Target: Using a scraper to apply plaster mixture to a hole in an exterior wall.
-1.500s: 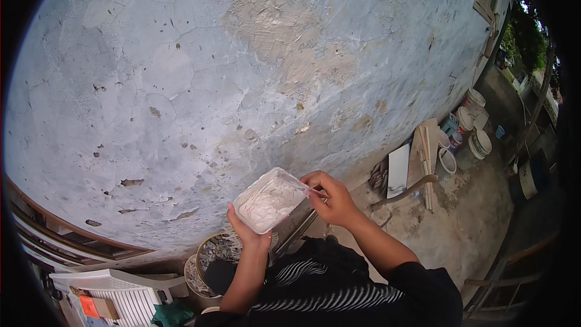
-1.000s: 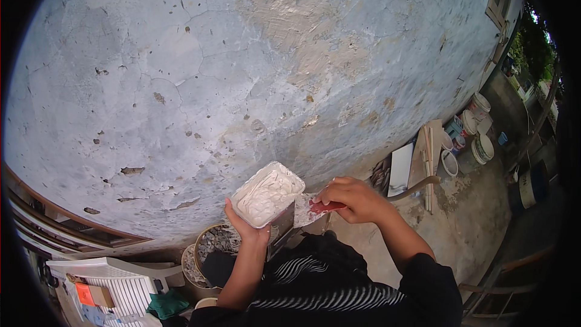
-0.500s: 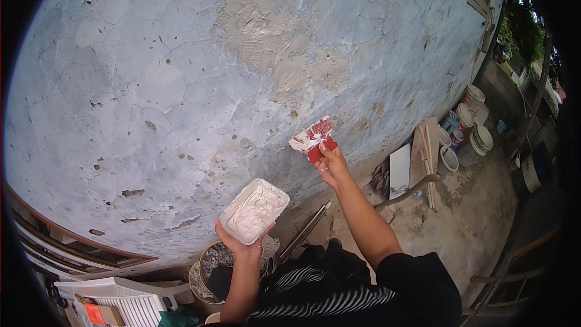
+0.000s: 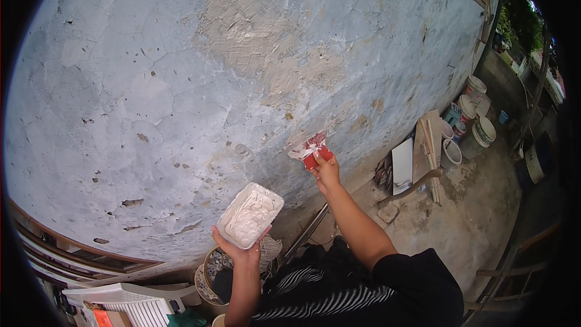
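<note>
My left hand [image 4: 241, 249] holds up a white rectangular tub [image 4: 226, 229] from below, fingers around its base. Whitish putty [image 4: 253, 213] lies thick and ridged inside it. In my right hand [image 4: 327, 172] is a red putty knife [image 4: 317, 148], gripped by its body; its wide blade is smeared with white putty and appears to lie against the wall [image 4: 163, 145]. That wall is pale blue, cracked and chipped. Above the knife spreads a large rough patch of beige putty [image 4: 251, 36].
Several buckets [image 4: 483, 132] stand along the wall at the right. Boards [image 4: 402, 166], wooden strips [image 4: 431, 157] and a curved stick [image 4: 411, 189] lie nearer. At lower left are a slatted white plastic piece [image 4: 133, 303] and a container of rubble [image 4: 216, 261]. A window frame [image 4: 85, 248] edges the wall.
The putty knife has tilted flatter to the wall, and a smear of putty now shows by its blade. The tub sits slightly lower and to the left. The whole view has shifted a little.
</note>
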The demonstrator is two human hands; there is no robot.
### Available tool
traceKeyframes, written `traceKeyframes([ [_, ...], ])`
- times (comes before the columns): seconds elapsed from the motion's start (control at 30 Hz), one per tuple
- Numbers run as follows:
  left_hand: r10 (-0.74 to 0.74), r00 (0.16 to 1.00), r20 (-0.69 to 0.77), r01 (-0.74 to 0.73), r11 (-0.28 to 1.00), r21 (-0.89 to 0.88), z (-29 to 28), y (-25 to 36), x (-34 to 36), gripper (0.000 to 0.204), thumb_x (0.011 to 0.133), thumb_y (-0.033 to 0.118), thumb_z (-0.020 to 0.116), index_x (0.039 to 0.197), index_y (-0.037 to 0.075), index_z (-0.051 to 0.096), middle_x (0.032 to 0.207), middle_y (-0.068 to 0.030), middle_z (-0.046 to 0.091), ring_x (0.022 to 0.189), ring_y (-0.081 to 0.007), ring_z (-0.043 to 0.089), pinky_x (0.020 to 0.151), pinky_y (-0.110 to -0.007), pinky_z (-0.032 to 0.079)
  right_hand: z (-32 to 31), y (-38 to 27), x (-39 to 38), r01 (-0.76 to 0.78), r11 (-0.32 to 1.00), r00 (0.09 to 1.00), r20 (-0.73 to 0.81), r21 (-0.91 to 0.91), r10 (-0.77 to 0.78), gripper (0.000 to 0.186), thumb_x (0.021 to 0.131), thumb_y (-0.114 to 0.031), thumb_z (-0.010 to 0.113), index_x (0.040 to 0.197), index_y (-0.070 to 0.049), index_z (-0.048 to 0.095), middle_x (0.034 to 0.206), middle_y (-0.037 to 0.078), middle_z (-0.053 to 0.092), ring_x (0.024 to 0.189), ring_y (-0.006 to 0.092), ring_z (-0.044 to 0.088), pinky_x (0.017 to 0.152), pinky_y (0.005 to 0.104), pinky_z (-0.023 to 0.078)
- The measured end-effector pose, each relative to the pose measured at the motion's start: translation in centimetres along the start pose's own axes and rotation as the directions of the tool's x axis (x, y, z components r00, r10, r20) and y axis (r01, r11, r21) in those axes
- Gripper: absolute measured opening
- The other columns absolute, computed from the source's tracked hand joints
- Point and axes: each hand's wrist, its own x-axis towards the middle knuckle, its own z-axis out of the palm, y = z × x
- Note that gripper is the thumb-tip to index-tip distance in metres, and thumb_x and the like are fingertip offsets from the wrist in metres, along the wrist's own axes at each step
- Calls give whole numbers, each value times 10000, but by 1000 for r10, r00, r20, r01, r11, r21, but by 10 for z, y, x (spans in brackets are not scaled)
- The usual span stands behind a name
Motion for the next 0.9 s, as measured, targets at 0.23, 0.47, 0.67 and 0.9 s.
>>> traceKeyframes([
  [0.23, -29, 999, -15, 29, 1000, -6, -3, -3, 2, 933, 888, 781, 304, 1546, 121, 340, 1506, -194, 472, 1276, -501, 531, 838, -729, 512, -26, -12, -27, 21, 999, 998, 54, -31, -20, 214, 983, -91, 643, 1185, -75, 573, 1105, 67, 692, 935, 174, 705, 724, 314, 592],
  [0.47, -37, 999, -11, 37, 999, 12, -4, -6, 4, 927, 887, 774, 313, 1545, 122, 344, 1508, -187, 474, 1288, -490, 526, 852, -721, 507, 28, -56, -38, 160, 987, 948, 279, 4, -155, 180, 969, -59, 659, 1126, -54, 573, 1065, 51, 687, 945, 151, 685, 782, 306, 577],
  [0.67, -26, 1000, -10, 26, 1000, -19, 2, -5, -3, 931, 884, 776, 333, 1540, 116, 344, 1506, -199, 467, 1271, -502, 534, 821, -729, 522, 25, -48, -7, 355, 912, 935, 73, -207, -348, 61, 965, -25, 650, 1012, -39, 615, 936, 33, 686, 818, 90, 640, 698, 251, 524],
  [0.9, -4, 1000, -19, 3, 1000, -19, -6, -2, -6, 929, 886, 775, 335, 1541, 115, 343, 1510, -197, 464, 1272, -504, 532, 816, -738, 515, -32, -47, -23, 315, 904, 934, -76, -289, -350, 98, 956, -20, 655, 1050, -31, 628, 980, 31, 683, 858, 97, 639, 746, 255, 523],
])
